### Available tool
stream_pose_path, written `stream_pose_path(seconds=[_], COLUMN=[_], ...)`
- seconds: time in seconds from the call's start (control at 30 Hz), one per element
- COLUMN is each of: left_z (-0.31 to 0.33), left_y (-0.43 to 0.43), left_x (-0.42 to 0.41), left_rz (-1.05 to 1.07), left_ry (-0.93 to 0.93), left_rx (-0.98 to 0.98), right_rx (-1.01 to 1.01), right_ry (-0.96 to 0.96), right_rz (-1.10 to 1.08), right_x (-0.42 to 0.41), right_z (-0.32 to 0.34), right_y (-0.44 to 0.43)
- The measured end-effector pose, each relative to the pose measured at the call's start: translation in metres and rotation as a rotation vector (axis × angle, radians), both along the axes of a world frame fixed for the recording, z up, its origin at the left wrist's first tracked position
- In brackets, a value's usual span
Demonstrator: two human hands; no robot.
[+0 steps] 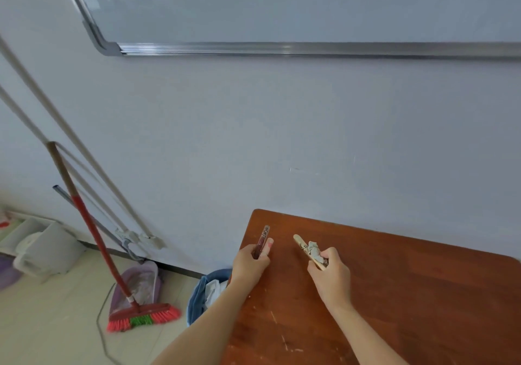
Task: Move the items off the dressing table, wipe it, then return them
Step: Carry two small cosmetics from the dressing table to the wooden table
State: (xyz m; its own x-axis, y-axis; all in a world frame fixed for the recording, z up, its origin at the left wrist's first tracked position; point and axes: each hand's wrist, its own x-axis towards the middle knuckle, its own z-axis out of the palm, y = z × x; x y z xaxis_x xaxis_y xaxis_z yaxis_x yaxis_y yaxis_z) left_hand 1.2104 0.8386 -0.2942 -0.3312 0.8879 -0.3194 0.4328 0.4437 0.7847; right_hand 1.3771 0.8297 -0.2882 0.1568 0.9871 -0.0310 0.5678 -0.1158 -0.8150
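My left hand (249,266) grips a slim dark red stick-like item (262,239) together with a small pink piece (269,245), over the far left corner of the brown wooden dressing table (408,294). My right hand (329,276) holds a pale wooden comb-like item (301,245) and a crumpled white tissue (314,250) a little to the right. Both items point away from me toward the wall.
A blue bin (197,294) with crumpled paper stands on the floor at the table's left edge. A red broom (143,315) and a purple dustpan (141,283) lean against the wall. Grey containers (48,249) sit at the far left. A whiteboard (282,6) hangs above.
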Motion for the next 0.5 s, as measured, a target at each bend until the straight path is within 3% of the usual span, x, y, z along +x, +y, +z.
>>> stream_pose_path(seconds=[0.5], left_z=[-0.006], left_y=[0.062], left_x=[0.024], left_rz=[-0.029], left_ry=[0.144], left_rx=[-0.021], right_rx=[-0.038], right_ry=[-0.010], right_rz=[-0.002], right_x=[0.003], right_z=[-0.022], right_y=[0.022])
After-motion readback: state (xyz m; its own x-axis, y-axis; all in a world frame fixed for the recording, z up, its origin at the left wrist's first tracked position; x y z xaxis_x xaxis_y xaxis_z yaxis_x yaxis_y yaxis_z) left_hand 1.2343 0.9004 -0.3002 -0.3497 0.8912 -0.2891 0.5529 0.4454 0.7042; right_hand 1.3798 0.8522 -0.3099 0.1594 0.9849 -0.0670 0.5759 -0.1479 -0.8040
